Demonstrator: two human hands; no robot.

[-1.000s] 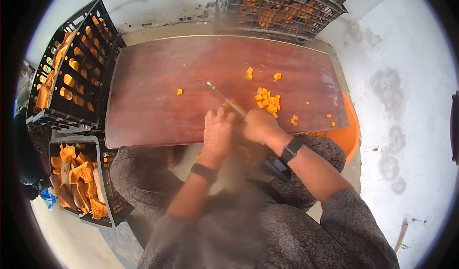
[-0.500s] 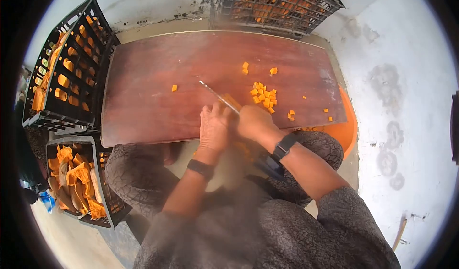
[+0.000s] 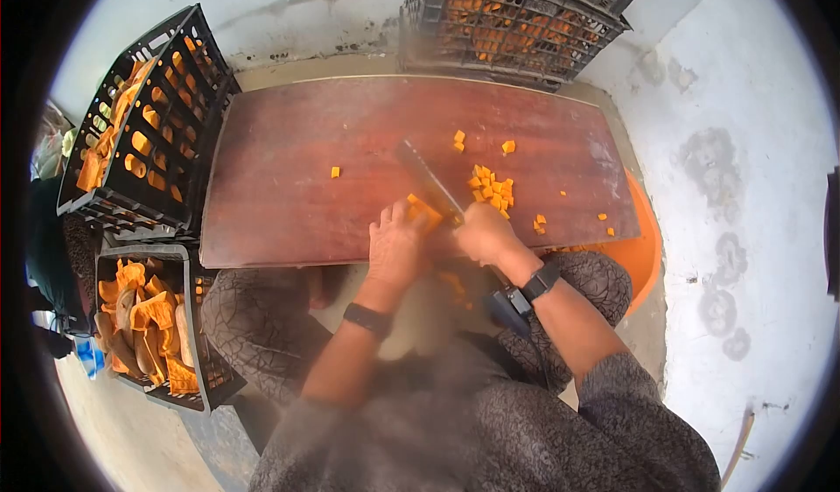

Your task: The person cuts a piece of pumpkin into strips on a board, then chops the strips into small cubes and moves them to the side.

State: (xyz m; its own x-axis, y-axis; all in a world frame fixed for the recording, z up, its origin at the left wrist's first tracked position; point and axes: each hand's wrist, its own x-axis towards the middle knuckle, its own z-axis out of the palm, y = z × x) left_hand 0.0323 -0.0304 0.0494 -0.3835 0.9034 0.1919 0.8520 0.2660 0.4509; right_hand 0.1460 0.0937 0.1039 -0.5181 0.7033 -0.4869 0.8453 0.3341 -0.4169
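My left hand (image 3: 395,249) is closed on an orange piece (image 3: 423,212) near the front edge of the reddish-brown board (image 3: 289,151). My right hand (image 3: 490,234) grips a knife, and its blade (image 3: 430,180) points up and to the left, just right of that piece. Behind and to the right of my right hand lies a pile of orange cubes (image 3: 493,188). A few loose cubes lie around the pile, and a single cube (image 3: 335,172) sits on the left half of the board.
Black crates with orange pieces stand at the left (image 3: 166,125), at the lower left (image 3: 199,352) and behind the board (image 3: 525,28). An orange basin (image 3: 646,238) is partly under the board's right end. A dark device (image 3: 509,310) rests between my legs.
The knife blade has moved right, away from my left fingers, and the orange piece now shows more clearly. The whole view has shifted slightly, with the board lower and further right.
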